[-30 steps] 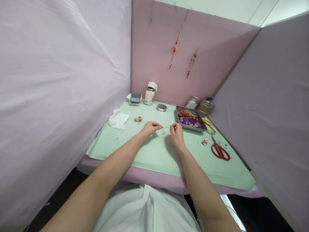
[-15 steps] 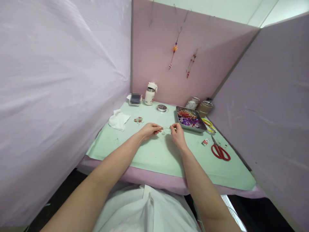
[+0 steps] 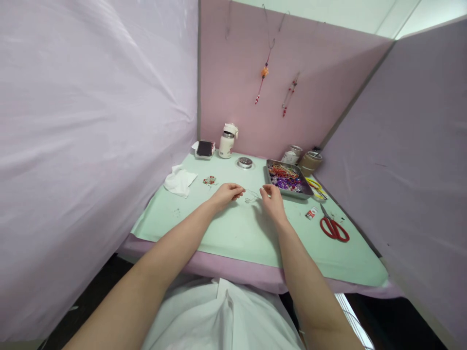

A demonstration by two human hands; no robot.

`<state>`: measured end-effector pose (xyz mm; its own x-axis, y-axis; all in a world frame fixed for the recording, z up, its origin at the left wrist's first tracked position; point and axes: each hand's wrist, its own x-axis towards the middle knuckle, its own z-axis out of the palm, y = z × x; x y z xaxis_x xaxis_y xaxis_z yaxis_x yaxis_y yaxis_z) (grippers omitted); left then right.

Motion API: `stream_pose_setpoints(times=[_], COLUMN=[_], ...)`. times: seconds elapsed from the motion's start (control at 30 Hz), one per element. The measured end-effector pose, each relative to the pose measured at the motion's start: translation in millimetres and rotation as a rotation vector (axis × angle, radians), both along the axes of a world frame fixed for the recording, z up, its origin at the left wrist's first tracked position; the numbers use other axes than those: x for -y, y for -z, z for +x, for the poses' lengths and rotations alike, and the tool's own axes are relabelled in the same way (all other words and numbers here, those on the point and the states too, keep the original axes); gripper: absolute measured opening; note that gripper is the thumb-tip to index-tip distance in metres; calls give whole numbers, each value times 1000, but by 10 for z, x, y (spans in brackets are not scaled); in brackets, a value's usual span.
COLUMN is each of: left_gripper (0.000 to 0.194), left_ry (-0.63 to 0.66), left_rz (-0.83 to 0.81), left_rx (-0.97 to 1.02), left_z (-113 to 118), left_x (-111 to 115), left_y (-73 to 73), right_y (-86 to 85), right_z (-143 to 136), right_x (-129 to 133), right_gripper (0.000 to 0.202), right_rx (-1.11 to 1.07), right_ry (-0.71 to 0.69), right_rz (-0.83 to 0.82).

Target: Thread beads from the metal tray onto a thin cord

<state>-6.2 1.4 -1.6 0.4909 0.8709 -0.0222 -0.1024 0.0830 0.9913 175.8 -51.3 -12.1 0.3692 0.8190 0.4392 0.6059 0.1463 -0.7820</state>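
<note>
A thin, pale cord or wire (image 3: 252,194) runs in loose loops between my two hands, above the green tabletop. My left hand (image 3: 226,194) pinches one end of it between thumb and fingertips. My right hand (image 3: 273,200) is curled at the other side, thumb and forefinger brought together by the strand. The strand is so fine that its exact path is hard to follow. A small cluster of red and clear beads (image 3: 209,180) lies to the left, beyond my left hand.
Behind my right hand stands a metal tray (image 3: 299,195) of beads and cords. Red-handled scissors (image 3: 333,229), a small red-and-white packet (image 3: 311,213) and a yellow-handled tool (image 3: 314,183) lie right. Farther back are a spool (image 3: 244,163), a white bottle (image 3: 226,145) and a tissue (image 3: 180,181).
My right hand has shifted slightly to the right, widening the gap between the hands. The loops of the strand have changed shape. My left hand stays almost in place.
</note>
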Motion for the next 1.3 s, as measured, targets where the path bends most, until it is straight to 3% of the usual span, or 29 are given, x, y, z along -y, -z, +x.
stream_pose_setpoints(times=[0.1,0.27,0.37,0.6,0.93,1.17,1.3], left_gripper=[28,27,25,31,40,39,39], left_ry=[14,52,30,-125,-379,-423,-409], left_rz=[53,103,114,126,2,-8,18], left_rx=[-52,-62,-66,-30,151,163,151], left_z=[3,6,8,9,-51,-73,-64], left_x=[24,52,62,-6,-149,-139,-144], left_y=[-3,-27,-38,-12,-8,-43,-28], right_y=[-13,1,13,-56,-88,-84,-88], right_z=[-75,-195,-215,-192,164,339,351], right_x=[13,41,50,58,-4,-25,-28], right_gripper=[33,31,24,24,35,46,43], right_rx=[13,-122,-98,-66,-17,-109,-156], right_ry=[-104,-349,-383,-279,71,273,297], right_rz=[38,-83,-118,-64,78,107,108])
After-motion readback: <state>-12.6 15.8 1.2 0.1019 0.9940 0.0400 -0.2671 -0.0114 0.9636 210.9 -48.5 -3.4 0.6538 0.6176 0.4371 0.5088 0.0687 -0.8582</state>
